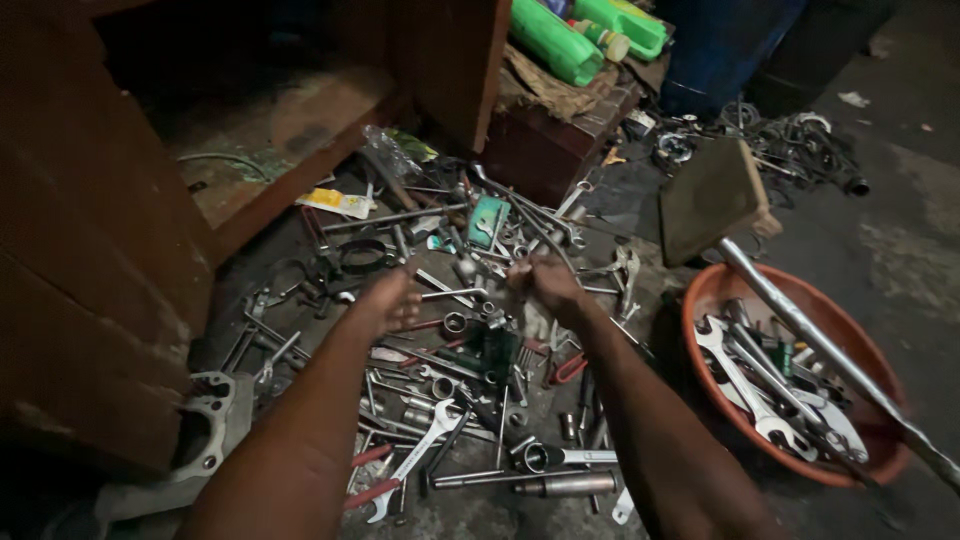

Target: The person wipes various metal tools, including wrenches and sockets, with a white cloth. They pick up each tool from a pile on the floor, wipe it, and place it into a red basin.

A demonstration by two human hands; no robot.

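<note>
A heap of metal tools [470,390] lies spread on the dark floor: spanners, sockets, rods and pliers. My left hand [388,303] reaches over the heap's left middle, fingers curled and blurred, just above the tools; whether it holds anything I cannot tell. My right hand [545,283] is over the heap's centre, fingers closed around a small metal piece [518,270] that I cannot identify. A large open-ended spanner [425,450] lies near my left forearm.
An orange basin [712,290] at the right holds several spanners and a long steel bar [830,355]. A wooden cabinet [90,250] stands at the left, a metal casting [205,430] beside it. Green plastic bottles [560,40] and a blue drum [720,50] are at the back.
</note>
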